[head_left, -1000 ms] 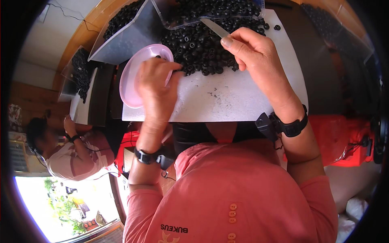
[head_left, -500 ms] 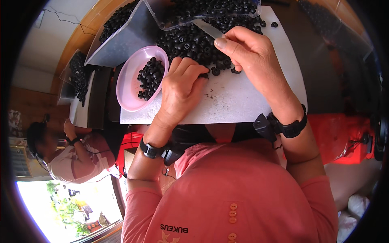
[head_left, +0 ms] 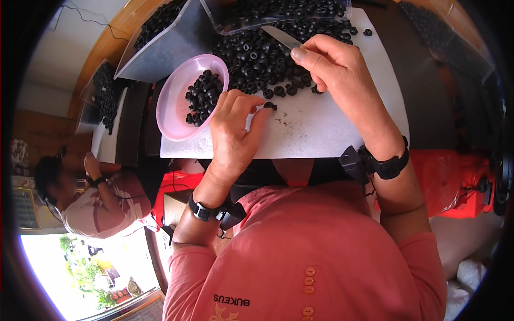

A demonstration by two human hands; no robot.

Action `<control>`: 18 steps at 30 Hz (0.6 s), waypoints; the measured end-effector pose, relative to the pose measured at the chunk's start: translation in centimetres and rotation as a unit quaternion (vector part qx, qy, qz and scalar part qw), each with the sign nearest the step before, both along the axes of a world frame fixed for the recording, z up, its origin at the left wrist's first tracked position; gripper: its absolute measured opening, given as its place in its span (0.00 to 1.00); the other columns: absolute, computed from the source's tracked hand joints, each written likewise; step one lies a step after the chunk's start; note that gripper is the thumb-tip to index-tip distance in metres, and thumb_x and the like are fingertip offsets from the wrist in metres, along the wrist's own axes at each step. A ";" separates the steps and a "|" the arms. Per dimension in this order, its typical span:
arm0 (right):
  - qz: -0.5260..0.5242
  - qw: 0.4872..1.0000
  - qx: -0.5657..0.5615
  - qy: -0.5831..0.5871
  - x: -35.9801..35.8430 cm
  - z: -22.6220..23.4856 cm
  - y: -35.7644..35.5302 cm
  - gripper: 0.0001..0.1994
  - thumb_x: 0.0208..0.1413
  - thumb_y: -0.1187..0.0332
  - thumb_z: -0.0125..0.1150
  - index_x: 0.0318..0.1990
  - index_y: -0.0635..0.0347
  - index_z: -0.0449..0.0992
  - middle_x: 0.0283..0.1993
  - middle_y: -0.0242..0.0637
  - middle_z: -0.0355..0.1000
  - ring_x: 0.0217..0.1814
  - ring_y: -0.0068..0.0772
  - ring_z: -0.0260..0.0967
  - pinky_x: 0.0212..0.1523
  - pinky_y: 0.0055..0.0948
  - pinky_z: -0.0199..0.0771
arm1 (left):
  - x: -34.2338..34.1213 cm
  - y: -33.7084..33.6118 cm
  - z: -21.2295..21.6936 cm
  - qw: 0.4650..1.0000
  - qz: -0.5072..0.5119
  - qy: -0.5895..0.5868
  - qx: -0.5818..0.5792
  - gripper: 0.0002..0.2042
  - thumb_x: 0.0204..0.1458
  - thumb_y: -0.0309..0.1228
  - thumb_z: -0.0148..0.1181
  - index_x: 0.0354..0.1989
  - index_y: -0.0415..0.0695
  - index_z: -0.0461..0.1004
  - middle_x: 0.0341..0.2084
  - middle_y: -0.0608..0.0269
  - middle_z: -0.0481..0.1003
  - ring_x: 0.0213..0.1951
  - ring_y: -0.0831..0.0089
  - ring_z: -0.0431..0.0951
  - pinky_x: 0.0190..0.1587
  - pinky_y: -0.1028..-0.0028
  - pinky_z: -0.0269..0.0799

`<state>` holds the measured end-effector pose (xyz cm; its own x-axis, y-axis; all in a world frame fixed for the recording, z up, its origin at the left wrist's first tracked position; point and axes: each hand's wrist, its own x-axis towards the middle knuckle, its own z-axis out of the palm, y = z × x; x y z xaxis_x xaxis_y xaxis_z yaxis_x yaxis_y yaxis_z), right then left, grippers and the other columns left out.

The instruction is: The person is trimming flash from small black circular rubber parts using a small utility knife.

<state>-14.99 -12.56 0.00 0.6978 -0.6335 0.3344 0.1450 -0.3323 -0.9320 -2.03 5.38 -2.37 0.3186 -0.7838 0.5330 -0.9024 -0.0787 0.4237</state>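
My left hand (head_left: 235,128) is over the white board (head_left: 316,131), thumb and forefinger closed on a small black ring-shaped part (head_left: 271,106), which looks like rubber or plastic. The part is at the fingertips, close to the board. My right hand (head_left: 337,67) grips a knife (head_left: 282,37). Its pale blade points left and away from me, above a heap of similar black parts (head_left: 251,59); the handle is hidden in the fist. Left of my left hand is a pink oval bowl (head_left: 170,115) partly filled with black parts.
A clear plastic bin (head_left: 214,24) of black parts stands at the far edge, beside a greyish bin (head_left: 155,53). Two loose parts (head_left: 368,32) lie by the board's far right. Dark crumbs (head_left: 284,119) dot the board. A seated person (head_left: 101,203) works at another table on the left.
My left hand has drawn slightly back toward me from the heap's near edge, and the black part now shows at its fingertips. My right hand keeps the knife in nearly the same pose.
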 end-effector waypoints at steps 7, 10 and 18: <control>-0.003 1.000 -0.016 0.001 0.2 -0.2 -0.1 0.16 0.59 0.59 0.64 0.30 0.65 0.77 0.19 0.26 0.61 0.22 0.17 0.55 0.23 0.25 0.54 | 0.2 -0.9 0.2 0.998 -0.047 -0.047 0.018 0.13 0.42 0.17 0.64 0.39 0.41 0.80 0.33 0.59 0.73 0.39 0.63 0.74 0.35 0.68 0.71; 0.000 1.000 -0.019 0.001 0.2 -0.2 0.1 0.16 0.59 0.59 0.64 0.30 0.65 0.78 0.18 0.26 0.60 0.21 0.18 0.54 0.23 0.26 0.54 | 0.6 0.0 0.7 0.999 -0.041 -0.014 0.020 0.15 0.42 0.16 0.62 0.41 0.41 0.80 0.35 0.61 0.74 0.39 0.65 0.74 0.34 0.71 0.72; 0.013 1.000 -0.021 0.012 0.2 -0.2 0.2 0.16 0.60 0.60 0.63 0.29 0.65 0.78 0.17 0.27 0.60 0.21 0.18 0.54 0.22 0.26 0.54 | -1.2 -0.7 0.4 0.999 0.045 0.017 0.003 0.13 0.39 0.25 0.73 0.30 0.40 0.74 0.30 0.58 0.72 0.37 0.58 0.73 0.35 0.63 0.71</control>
